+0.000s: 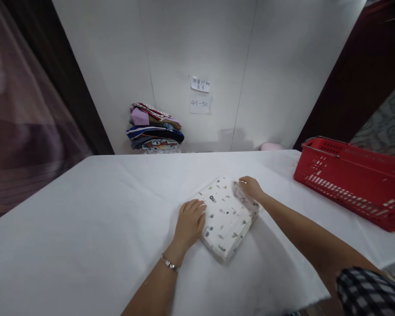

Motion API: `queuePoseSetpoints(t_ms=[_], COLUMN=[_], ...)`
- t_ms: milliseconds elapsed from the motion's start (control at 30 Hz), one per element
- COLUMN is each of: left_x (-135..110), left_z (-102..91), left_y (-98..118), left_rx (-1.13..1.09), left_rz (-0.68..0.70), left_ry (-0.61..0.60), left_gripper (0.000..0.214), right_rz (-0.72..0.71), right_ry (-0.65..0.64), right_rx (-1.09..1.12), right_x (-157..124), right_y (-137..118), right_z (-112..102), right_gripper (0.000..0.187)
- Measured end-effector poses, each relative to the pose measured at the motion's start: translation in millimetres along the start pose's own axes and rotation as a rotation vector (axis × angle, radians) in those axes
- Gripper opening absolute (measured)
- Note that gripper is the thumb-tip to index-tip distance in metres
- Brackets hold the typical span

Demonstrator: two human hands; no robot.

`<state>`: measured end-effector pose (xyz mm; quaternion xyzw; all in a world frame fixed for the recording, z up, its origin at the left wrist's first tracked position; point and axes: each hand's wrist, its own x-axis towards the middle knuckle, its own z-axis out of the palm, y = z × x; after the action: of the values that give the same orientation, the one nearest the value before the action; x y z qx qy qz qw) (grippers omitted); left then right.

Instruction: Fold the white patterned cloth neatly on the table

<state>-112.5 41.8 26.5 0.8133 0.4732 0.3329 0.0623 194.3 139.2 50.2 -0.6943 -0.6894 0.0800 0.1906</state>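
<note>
A folded white cloth with small printed figures (pixel 225 217) lies on the white-covered table (pixel 85 219), near the middle. My left hand (pixel 191 221) rests on its left edge, fingers curled down against the fabric. My right hand (pixel 250 188) sits on the cloth's far right corner, fingers bent and pressing on a fold there. A bracelet is on my left wrist.
A red plastic basket (pixel 355 180) stands at the table's right side. A stack of folded colourful clothes (pixel 154 129) sits at the back against the white wall, under two paper notes (pixel 200 94). A dark curtain hangs at the left.
</note>
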Motion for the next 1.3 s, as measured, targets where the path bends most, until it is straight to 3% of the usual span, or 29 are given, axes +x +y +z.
queuePoseSetpoints(t_ms=[100,467,933,1167,1300], left_x=[0,1,-1,0,-1], left_z=[6.3,11.7,10.4,10.8,10.8], left_y=[2,-5,-3,-5,-4], left_rx=[-0.035,-0.058,-0.062,-0.063,-0.048], left_rz=[-0.034,-0.102,-0.1,-0.058,-0.062], left_ry=[-0.101,-0.094,-0.08,-0.075,-0.061], left_gripper=[0.023,0.023,0.023,0.023,0.023], right_rz=[0.068,0.089,0.081,0.086,0.077], right_ry=[-0.036,-0.06,-0.157,-0.225,-0.217], right_rx=[-0.014,-0.03,-0.122,-0.135,-0.158], right_x=[20,20,28,46,54], right_y=[-3,-8,-16,-27,-36], right_z=[3,16,19,19,31], right_gripper=[0.028,0.024,0.037,0.056,0.051])
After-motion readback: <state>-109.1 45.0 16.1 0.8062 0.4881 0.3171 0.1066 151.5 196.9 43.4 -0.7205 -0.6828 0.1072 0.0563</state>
